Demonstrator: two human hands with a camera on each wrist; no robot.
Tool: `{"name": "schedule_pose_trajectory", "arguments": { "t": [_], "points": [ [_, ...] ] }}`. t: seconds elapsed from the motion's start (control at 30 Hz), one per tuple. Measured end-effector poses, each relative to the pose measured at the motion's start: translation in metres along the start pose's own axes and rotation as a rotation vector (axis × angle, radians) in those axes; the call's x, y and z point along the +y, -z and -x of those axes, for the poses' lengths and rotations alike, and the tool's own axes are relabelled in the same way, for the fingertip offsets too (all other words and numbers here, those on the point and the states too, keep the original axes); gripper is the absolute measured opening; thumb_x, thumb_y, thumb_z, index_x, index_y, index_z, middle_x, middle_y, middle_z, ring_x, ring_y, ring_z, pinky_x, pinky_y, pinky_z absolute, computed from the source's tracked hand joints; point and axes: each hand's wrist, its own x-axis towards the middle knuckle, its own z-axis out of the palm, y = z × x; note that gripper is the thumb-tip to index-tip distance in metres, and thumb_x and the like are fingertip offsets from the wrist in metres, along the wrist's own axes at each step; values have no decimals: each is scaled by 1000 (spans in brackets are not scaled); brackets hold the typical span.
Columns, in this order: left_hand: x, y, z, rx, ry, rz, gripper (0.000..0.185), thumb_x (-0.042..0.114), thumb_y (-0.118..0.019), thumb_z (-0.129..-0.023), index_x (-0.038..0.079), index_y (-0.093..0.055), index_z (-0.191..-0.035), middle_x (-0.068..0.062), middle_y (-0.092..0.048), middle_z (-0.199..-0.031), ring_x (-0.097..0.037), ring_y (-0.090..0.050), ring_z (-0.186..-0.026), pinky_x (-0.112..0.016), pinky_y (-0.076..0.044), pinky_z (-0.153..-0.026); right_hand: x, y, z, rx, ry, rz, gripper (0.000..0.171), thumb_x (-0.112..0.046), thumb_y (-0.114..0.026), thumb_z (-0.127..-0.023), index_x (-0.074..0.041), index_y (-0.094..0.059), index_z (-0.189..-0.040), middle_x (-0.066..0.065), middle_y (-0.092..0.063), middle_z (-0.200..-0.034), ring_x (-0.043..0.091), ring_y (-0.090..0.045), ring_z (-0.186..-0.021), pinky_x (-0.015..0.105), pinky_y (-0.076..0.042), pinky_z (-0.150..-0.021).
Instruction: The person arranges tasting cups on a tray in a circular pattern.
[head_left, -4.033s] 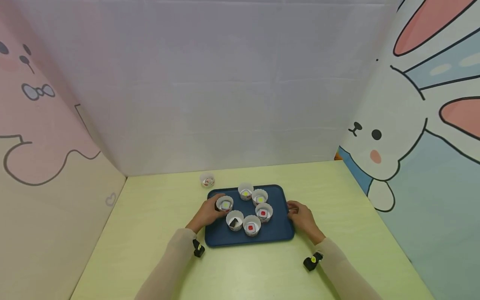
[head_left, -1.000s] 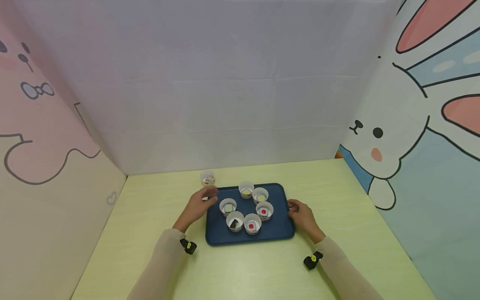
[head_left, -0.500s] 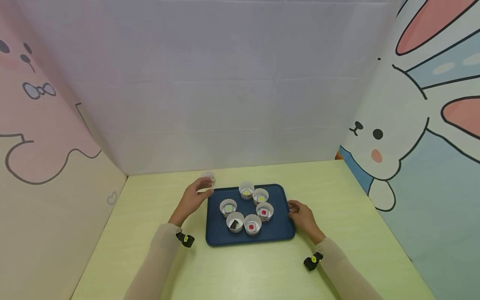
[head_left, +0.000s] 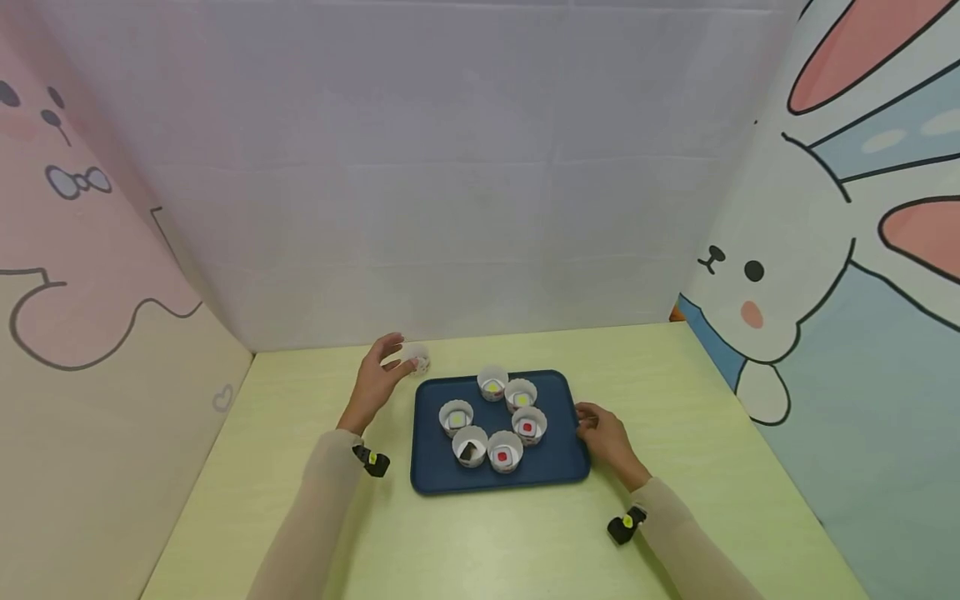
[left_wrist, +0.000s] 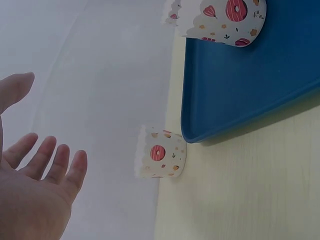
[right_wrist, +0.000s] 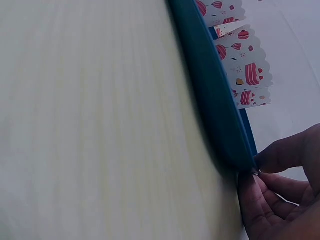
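Note:
My left hand point(head_left: 371, 387) reaches to a paper baking cup point(head_left: 422, 359) near the back of the table, fingers spread and thumb beside it. The left wrist view shows this patterned cup point(left_wrist: 161, 154) upright, with a gap between it and the relaxed fingers point(left_wrist: 54, 162). On the right, my right hand point(head_left: 607, 437) pinches the rim of a dark blue tray point(head_left: 450, 479); in the right wrist view its thumb point(right_wrist: 280, 152) lies on the edge, fingers beneath. Several white paper cups stand in a ring on the tray, among them a cup point(head_left: 458, 417) with a pale yellow-green piece.
One tray cup point(head_left: 469, 447) holds a dark piece and another cup point(head_left: 505, 452) a red one. A white sheet point(head_left: 465, 208) rises behind the pale yellow table point(head_left: 300, 467). Panels with a cartoon rabbit point(head_left: 780, 275) and a pink figure stand at the sides.
My left hand has let go of the tray's left cup, which sits slightly further right, and moved back and left to the cup behind the tray. The right hand has stayed at the rim.

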Motion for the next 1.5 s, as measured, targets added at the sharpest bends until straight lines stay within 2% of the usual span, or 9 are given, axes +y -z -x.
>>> {"name": "schedule_pose_trajectory", "arguments": {
  "t": [0.23, 0.47, 0.63, 0.83, 1.03, 1.27, 1.5],
  "points": [
    [-7, 2, -12, 54, -4, -34, 73, 33, -71, -90, 12, -35, -150, -15, -38, -154, -31, -33, -145, -51, -31, -117, 2, 0, -1, -2, -3, -11, 46, 1, -58, -82, 0, -61, -128, 18, -69, -114, 27, -65, -95, 36, -51, -79],
    [-20, 4, -19, 92, 38, -9, 75, 28, -71, -90, 13, -31, -152, -13, -35, -155, -30, -31, -146, -50, -30, -117, 2, 1, 3, 23, 52, -30, 44, -1, -57, -80, 2, -63, -123, 17, -70, -107, 21, -65, -88, 34, -52, -75],
    [-35, 8, -24, 111, 87, -3, 73, 24, -69, -91, 12, -30, -152, -14, -34, -156, -32, -31, -146, -50, -31, -117, 1, 1, 1, -3, 30, -28, 43, 0, -59, -84, 2, -61, -127, 19, -69, -112, 26, -66, -95, 40, -53, -80],
    [-48, 7, -26, 94, 151, -55, 83, 25, -71, -90, 16, -21, -156, -11, -28, -160, -29, -25, -149, -48, -25, -120, 1, 1, 0, 0, 12, -13, 43, 1, -60, -85, 1, -61, -128, 19, -69, -114, 28, -66, -97, 41, -52, -83],
    [-54, 4, -27, 54, 204, -34, 98, 24, -74, -87, 16, -8, -159, -9, -15, -165, -31, -14, -152, -56, -23, -119, 2, 0, 1, 0, 11, -3, 43, 1, -59, -84, 1, -61, -127, 19, -69, -114, 28, -66, -96, 41, -52, -82],
    [-64, 0, -30, 40, 241, -23, 100, 25, -74, -87, 15, -4, -159, -11, -13, -165, -33, -12, -153, -58, -26, -117, 3, -1, 0, 5, 18, -9, 43, 1, -60, -83, 2, -62, -126, 18, -69, -112, 28, -66, -95, 39, -53, -81],
    [-79, -3, -34, 32, 255, 4, 98, 25, -74, -87, 14, -8, -158, -11, -18, -164, -31, -17, -152, -51, -26, -120, 1, 0, 0, 7, 10, -10, 43, 0, -60, -83, 0, -62, -126, 17, -70, -111, 26, -65, -94, 38, -52, -80]
  ]
}}
